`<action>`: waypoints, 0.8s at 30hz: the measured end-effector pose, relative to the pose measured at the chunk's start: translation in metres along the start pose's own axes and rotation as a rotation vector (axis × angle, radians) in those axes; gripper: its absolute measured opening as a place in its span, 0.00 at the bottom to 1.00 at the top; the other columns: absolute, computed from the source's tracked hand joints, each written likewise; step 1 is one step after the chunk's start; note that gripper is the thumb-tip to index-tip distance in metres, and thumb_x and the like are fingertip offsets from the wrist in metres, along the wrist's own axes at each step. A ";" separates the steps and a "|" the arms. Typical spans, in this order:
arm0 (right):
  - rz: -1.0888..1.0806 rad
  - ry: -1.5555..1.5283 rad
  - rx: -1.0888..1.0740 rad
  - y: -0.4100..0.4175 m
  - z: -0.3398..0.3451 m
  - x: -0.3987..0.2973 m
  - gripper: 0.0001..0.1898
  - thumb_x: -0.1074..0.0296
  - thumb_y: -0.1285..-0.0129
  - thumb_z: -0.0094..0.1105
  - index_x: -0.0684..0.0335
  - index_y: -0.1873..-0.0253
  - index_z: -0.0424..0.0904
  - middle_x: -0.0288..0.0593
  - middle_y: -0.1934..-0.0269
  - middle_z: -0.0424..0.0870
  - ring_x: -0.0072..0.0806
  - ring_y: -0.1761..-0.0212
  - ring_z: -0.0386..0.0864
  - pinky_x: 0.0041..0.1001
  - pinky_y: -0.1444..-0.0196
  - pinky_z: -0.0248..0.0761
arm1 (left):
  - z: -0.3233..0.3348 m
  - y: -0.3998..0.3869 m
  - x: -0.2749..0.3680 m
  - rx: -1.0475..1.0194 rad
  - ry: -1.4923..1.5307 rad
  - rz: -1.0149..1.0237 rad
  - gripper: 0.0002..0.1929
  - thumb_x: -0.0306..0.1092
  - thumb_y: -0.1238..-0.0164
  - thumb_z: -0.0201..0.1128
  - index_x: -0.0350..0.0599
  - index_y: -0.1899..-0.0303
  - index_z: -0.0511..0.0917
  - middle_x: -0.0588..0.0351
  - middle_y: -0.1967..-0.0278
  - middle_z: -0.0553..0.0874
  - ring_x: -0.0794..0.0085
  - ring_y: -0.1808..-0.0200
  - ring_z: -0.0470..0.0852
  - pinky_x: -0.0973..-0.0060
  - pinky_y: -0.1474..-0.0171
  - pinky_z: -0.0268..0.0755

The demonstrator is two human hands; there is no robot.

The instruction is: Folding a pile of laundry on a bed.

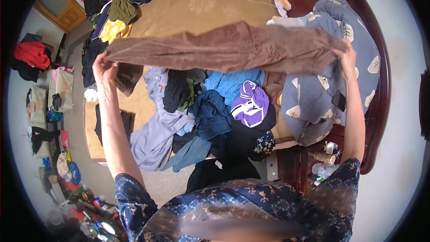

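Note:
A brown cloth garment (215, 48) is stretched sideways above the bed, its lower edge hanging in loose folds. My left hand (105, 69) pinches its left end, and my right hand (346, 57) grips the right end. Beneath the garment lies a heap of clothes: a grey-lilac garment (151, 144), a dark blue denim piece (212, 114), a light blue shirt (231, 85) and a purple garment with white and black stripes (257, 102). A black floral cloth (264, 143) shows at the heap's lower right. The brown garment hides the far part of the heap.
The bed has a tan patterned mat (201, 3). A grey leaf-print quilt (309, 104) is bunched at the right, with a dark phone-like object (339, 100) on it. Olive (122, 8) and yellow clothes (114, 31) lie at far left. A nightstand (292, 164) holds bottles.

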State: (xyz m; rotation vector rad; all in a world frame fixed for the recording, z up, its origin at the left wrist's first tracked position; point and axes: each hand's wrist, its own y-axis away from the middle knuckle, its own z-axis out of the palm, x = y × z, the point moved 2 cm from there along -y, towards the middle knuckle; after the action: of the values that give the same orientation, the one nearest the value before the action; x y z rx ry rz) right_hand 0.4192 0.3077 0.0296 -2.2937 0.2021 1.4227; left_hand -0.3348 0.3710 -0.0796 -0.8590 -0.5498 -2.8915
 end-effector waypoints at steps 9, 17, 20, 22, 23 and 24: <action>-0.328 0.343 0.204 0.039 -0.028 0.076 0.16 0.84 0.47 0.48 0.65 0.52 0.71 0.45 0.59 0.74 0.33 0.53 0.73 0.29 0.46 0.65 | -0.039 0.043 -0.035 0.097 0.072 0.280 0.09 0.26 0.46 0.63 0.41 0.62 0.75 0.52 0.64 0.82 0.66 0.64 0.81 0.79 0.72 0.74; -0.109 0.912 -0.018 0.173 0.028 0.177 0.17 0.79 0.48 0.54 0.60 0.51 0.73 0.50 0.55 0.73 0.50 0.50 0.71 0.42 0.49 0.64 | -0.245 0.067 -0.172 0.680 0.136 -0.129 0.06 0.29 0.40 0.62 0.46 0.75 0.78 0.62 0.80 0.80 0.68 0.72 0.81 0.66 0.61 0.75; -0.202 0.752 -0.128 0.202 0.090 0.158 0.18 0.76 0.43 0.54 0.61 0.47 0.72 0.49 0.49 0.72 0.48 0.46 0.70 0.40 0.47 0.64 | -0.266 0.072 -0.180 0.676 0.137 -0.086 0.06 0.30 0.39 0.61 0.45 0.75 0.78 0.60 0.79 0.82 0.67 0.72 0.82 0.64 0.58 0.76; -0.180 0.761 -0.244 0.215 0.139 0.141 0.20 0.71 0.39 0.54 0.62 0.42 0.69 0.49 0.45 0.71 0.46 0.44 0.69 0.40 0.44 0.63 | -0.265 0.072 -0.176 0.599 0.182 -0.129 0.06 0.30 0.39 0.60 0.44 0.75 0.79 0.60 0.78 0.83 0.66 0.72 0.82 0.63 0.58 0.76; -0.214 0.795 -0.283 0.221 0.162 0.130 0.21 0.67 0.37 0.54 0.61 0.39 0.67 0.50 0.42 0.70 0.45 0.41 0.68 0.41 0.41 0.62 | -0.263 0.074 -0.171 0.644 0.169 -0.100 0.06 0.30 0.39 0.60 0.44 0.75 0.79 0.60 0.78 0.83 0.66 0.72 0.82 0.63 0.58 0.76; -0.167 0.809 -0.341 0.221 0.189 0.123 0.25 0.65 0.37 0.55 0.61 0.36 0.65 0.50 0.39 0.68 0.43 0.38 0.66 0.42 0.39 0.60 | -0.261 0.073 -0.168 0.623 0.155 -0.094 0.04 0.31 0.39 0.59 0.42 0.68 0.78 0.56 0.70 0.84 0.63 0.66 0.83 0.64 0.56 0.77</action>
State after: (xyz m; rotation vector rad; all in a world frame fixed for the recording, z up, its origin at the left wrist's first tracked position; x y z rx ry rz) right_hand 0.2463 0.2034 -0.2129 -2.9722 -0.0036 0.4026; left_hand -0.3158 0.2038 -0.3506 -0.5166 -1.3911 -2.5587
